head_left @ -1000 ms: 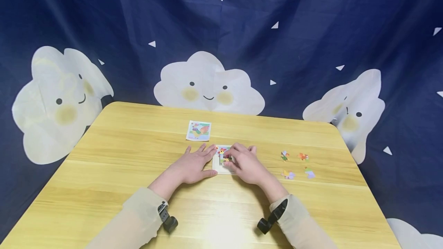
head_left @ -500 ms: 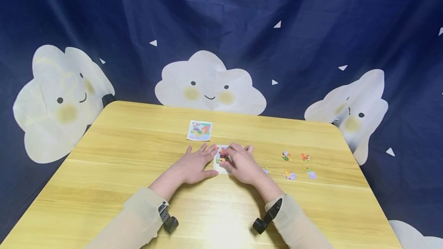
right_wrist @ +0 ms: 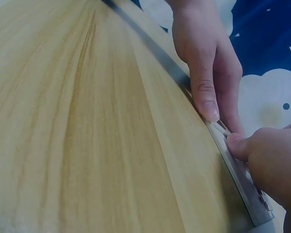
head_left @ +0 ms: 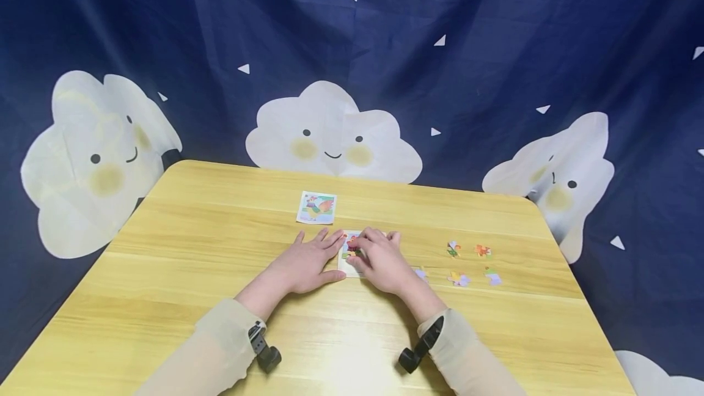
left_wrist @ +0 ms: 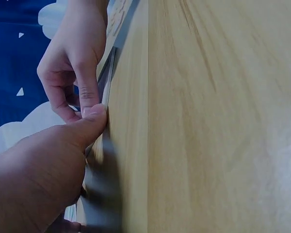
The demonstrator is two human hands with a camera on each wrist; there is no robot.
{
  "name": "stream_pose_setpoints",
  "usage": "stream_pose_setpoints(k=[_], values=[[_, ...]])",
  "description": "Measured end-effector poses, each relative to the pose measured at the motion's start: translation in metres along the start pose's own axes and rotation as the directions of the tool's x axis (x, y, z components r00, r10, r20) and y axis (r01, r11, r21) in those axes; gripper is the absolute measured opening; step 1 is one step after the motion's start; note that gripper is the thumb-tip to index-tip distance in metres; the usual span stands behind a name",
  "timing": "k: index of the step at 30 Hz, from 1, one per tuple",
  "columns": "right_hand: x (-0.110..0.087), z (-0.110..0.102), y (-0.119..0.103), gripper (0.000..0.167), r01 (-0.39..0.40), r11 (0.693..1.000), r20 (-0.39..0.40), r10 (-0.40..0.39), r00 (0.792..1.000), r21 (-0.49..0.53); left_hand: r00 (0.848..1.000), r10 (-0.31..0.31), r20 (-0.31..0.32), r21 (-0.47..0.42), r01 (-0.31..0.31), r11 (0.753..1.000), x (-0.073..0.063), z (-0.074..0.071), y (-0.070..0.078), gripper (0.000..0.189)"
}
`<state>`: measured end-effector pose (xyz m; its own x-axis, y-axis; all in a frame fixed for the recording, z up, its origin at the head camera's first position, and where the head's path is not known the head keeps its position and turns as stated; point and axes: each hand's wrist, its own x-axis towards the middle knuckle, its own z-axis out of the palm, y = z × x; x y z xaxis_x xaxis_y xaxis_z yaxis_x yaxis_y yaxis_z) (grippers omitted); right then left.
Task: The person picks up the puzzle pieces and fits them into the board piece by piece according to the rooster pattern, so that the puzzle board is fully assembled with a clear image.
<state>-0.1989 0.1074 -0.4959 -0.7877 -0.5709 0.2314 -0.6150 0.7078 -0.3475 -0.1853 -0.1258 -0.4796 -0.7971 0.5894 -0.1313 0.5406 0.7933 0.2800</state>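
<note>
Little puzzle board, part filled, hands on both sides of it.
So the board (head_left: pixel 352 272) is flat on the table, white-bordered, with bright bits of picture showing at its left. Left hand (head_left: pixel 312 263) lies spread at its left edge, fingertips and thumb touching. Right hand (head_left: pixel 385 261) is over the rest, thumb and fingers bent down to it; can't tell if they're pinching anything. Off to the right are loose pieces (head_left: pixel 458 278), orange, green, yellow and lilac, lying apart, one partly hidden by the forearm.
</note>
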Motion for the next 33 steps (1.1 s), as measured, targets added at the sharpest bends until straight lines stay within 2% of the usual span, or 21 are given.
stream_pose_setpoints(k=[6,10,23,28,33], values=[[-0.0010,-0.0005,0.0006,0.032,-0.001,1.000,-0.007,0.001,1.000,0.014,0.995,0.087,-0.054,0.028,-0.086,0.996,0.0000,0.0042,-0.0029,0.077],[-0.0005,-0.0012,0.0006,0.032,-0.008,1.000,-0.010,0.008,1.000,0.018,0.990,0.116,-0.075,0.034,-0.113,0.993,0.0001,0.0055,-0.0043,0.073],[-0.0018,-0.0029,0.0019,0.032,0.000,1.000,-0.022,0.000,1.000,0.010,0.990,0.118,-0.083,0.014,-0.118,0.993,0.0002,0.0056,-0.0046,0.072],[-0.0033,-0.0047,0.0050,0.027,-0.016,1.000,-0.055,0.017,0.998,0.022,0.991,0.115,-0.071,0.015,-0.114,0.993,0.0006,0.0060,-0.0030,0.072],[-0.0027,-0.0052,0.0047,0.024,-0.032,0.999,-0.052,0.034,0.998,0.038,0.991,0.115,-0.069,0.032,-0.113,0.993,0.0002,0.0045,-0.0010,0.072]])
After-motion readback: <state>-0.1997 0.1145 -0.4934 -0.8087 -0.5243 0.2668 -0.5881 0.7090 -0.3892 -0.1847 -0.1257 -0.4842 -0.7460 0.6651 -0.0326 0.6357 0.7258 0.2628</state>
